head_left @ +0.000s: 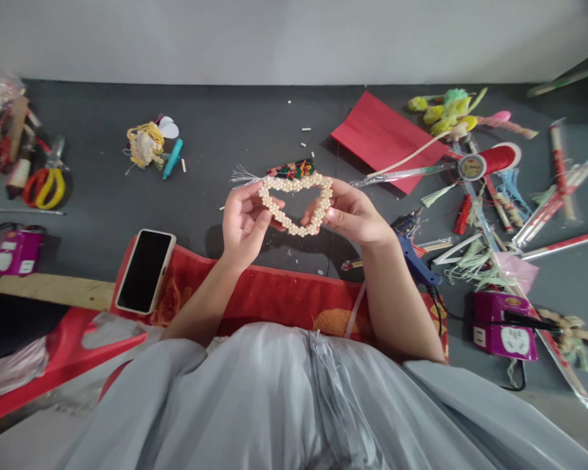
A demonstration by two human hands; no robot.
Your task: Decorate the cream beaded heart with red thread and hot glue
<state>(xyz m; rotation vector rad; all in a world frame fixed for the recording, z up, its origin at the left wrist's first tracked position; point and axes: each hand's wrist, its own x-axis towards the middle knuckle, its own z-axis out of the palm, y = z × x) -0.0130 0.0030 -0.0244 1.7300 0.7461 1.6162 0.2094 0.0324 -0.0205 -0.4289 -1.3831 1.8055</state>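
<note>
2 half-curled hands grip the heart over the desk: I see the left hand pinching its left side, the right hand its right. Beyond the heart, rightward, lies paper; right, the glue gun; nearer, leftward, the phone.

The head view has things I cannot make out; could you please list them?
Head view:
Beaded heart: far side, turned away from the camera.
Right hand: fingers partly hidden behind the heart.
Glue gun: partly hidden by the right forearm.
Thread spool: label lettering too small to read.
Plastic bag: cut off by the left edge.
</note>
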